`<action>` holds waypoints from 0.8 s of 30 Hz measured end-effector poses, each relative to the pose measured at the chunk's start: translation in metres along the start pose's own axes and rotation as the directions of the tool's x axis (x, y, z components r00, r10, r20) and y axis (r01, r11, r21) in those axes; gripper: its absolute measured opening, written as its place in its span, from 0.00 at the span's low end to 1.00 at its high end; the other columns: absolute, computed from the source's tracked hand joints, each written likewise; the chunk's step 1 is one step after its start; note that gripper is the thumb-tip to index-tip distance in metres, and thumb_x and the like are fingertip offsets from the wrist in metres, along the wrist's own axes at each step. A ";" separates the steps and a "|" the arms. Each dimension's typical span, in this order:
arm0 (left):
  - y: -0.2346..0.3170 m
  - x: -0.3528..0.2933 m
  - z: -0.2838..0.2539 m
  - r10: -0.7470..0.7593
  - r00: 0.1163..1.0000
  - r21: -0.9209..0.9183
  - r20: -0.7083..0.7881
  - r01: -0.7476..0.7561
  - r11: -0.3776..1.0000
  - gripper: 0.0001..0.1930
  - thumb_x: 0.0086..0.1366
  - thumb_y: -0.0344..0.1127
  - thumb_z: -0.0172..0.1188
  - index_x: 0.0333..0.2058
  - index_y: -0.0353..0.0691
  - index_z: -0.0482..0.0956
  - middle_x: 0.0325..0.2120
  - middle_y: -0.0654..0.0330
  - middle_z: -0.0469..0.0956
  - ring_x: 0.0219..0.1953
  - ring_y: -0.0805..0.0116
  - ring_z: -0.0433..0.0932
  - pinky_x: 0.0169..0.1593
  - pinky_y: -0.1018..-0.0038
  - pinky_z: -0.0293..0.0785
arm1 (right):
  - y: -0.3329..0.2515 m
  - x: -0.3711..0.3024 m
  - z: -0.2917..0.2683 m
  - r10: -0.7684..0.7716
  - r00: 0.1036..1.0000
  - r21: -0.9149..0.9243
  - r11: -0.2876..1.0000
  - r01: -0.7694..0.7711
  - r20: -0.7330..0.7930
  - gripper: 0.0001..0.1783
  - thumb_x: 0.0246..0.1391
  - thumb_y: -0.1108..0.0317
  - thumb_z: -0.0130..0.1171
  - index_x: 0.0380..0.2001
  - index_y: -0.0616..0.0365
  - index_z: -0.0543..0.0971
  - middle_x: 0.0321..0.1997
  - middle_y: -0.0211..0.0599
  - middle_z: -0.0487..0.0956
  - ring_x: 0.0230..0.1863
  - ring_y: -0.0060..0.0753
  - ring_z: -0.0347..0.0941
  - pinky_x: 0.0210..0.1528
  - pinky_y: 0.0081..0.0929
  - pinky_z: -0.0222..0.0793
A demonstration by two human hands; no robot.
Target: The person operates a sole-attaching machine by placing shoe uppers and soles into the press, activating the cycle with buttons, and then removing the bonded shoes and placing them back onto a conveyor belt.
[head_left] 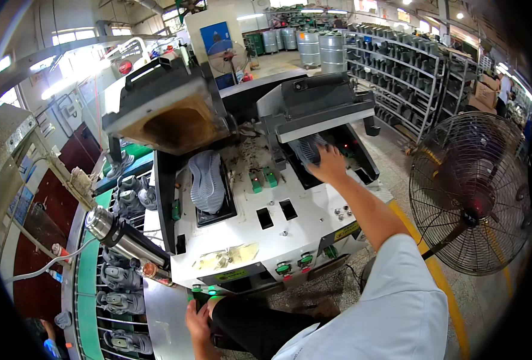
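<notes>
Plainly, your bare right hand (330, 163), fingers loosely spread, lay at the right edge of the grey, ribbed shoe sole (306, 151) in the black rectangular tray (308, 183); any grip couldn't be told. The sole's long axis ran away from you, beneath the raised, bulky black lid (317, 96). Your left hand (198, 319), well apart, was near the small green buttons (212, 292), its hold unclear

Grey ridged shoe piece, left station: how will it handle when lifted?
The grey shoe piece probably flexes, judging by its foam-like, moulded look. Its ridged sides should resist slipping. Lying flat on the black plate, it seems unlikely to roll.
</notes>
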State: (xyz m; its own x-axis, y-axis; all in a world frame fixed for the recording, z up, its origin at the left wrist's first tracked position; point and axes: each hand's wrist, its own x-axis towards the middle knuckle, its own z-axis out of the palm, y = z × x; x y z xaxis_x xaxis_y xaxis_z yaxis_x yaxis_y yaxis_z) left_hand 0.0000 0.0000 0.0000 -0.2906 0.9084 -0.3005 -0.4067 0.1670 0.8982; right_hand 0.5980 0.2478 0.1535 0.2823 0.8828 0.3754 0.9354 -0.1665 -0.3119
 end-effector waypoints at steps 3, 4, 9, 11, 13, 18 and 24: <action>-0.037 -0.055 -0.034 0.028 0.945 0.085 -0.326 0.000 0.996 0.26 0.64 0.49 0.49 0.56 0.39 0.67 0.41 0.52 0.76 0.38 0.61 0.77 0.42 0.69 0.73 | -0.004 0.036 -0.017 0.197 0.967 -0.221 0.962 -0.159 0.163 0.55 0.38 0.32 0.61 0.65 0.51 0.58 0.65 0.51 0.62 0.66 0.53 0.56 0.61 0.46 0.58; -0.044 -0.059 -0.042 0.073 0.919 0.107 -0.388 -0.034 0.994 0.24 0.64 0.47 0.50 0.54 0.39 0.69 0.37 0.54 0.76 0.37 0.62 0.77 0.39 0.70 0.74 | -0.003 0.062 -0.024 0.233 0.958 -0.268 0.946 -0.183 0.165 0.54 0.38 0.33 0.61 0.65 0.50 0.58 0.65 0.51 0.62 0.65 0.54 0.57 0.61 0.46 0.58; -0.030 -0.158 -0.154 0.050 0.732 0.259 -0.680 0.175 0.950 0.21 0.69 0.43 0.42 0.55 0.36 0.68 0.47 0.49 0.75 0.44 0.55 0.77 0.47 0.66 0.75 | -0.009 0.094 0.007 0.396 0.871 -0.098 0.918 -0.385 0.291 0.55 0.34 0.35 0.63 0.65 0.47 0.59 0.64 0.50 0.64 0.63 0.50 0.61 0.62 0.42 0.58; -0.028 -0.205 -0.155 -0.023 0.668 0.067 -0.743 0.108 0.992 0.22 0.68 0.43 0.43 0.55 0.36 0.68 0.46 0.49 0.76 0.42 0.55 0.77 0.44 0.64 0.76 | -0.012 0.080 0.004 0.415 0.866 -0.015 0.904 -0.428 0.280 0.53 0.33 0.39 0.65 0.64 0.45 0.60 0.61 0.47 0.68 0.61 0.51 0.64 0.60 0.42 0.60; -0.059 -0.234 -0.156 -0.001 0.614 -0.083 -0.789 -0.105 0.991 0.21 0.65 0.44 0.48 0.50 0.34 0.72 0.43 0.49 0.77 0.37 0.54 0.77 0.38 0.60 0.75 | -0.023 0.071 -0.014 0.505 0.851 0.065 0.853 -0.517 0.146 0.51 0.32 0.42 0.66 0.62 0.45 0.61 0.58 0.48 0.70 0.60 0.53 0.66 0.59 0.44 0.62; -0.077 -0.212 -0.167 0.144 0.596 0.016 -0.790 -0.215 0.976 0.15 0.64 0.39 0.50 0.41 0.34 0.75 0.27 0.55 0.78 0.26 0.69 0.76 0.28 0.80 0.70 | -0.011 -0.003 -0.025 0.454 0.876 0.313 0.866 -0.390 -0.165 0.50 0.32 0.51 0.67 0.60 0.54 0.60 0.55 0.57 0.71 0.56 0.59 0.67 0.57 0.47 0.64; -0.107 -0.161 -0.144 0.381 0.658 0.267 -0.650 -0.272 0.925 0.20 0.60 0.30 0.54 0.51 0.31 0.68 0.29 0.55 0.80 0.29 0.72 0.75 0.33 0.79 0.70 | 0.052 -0.042 -0.003 0.363 0.771 0.586 0.810 0.016 -0.523 0.54 0.35 0.66 0.62 0.66 0.63 0.48 0.62 0.57 0.62 0.58 0.53 0.65 0.57 0.39 0.63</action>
State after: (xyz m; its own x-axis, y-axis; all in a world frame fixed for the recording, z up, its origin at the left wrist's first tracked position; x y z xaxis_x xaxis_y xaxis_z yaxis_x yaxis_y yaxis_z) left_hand -0.0349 -0.2190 -0.0937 -0.9087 0.4125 -0.0642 -0.0661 0.0096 0.9978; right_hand 0.6355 0.2011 0.1242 0.6687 0.3907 0.6326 0.6373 0.1369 -0.7583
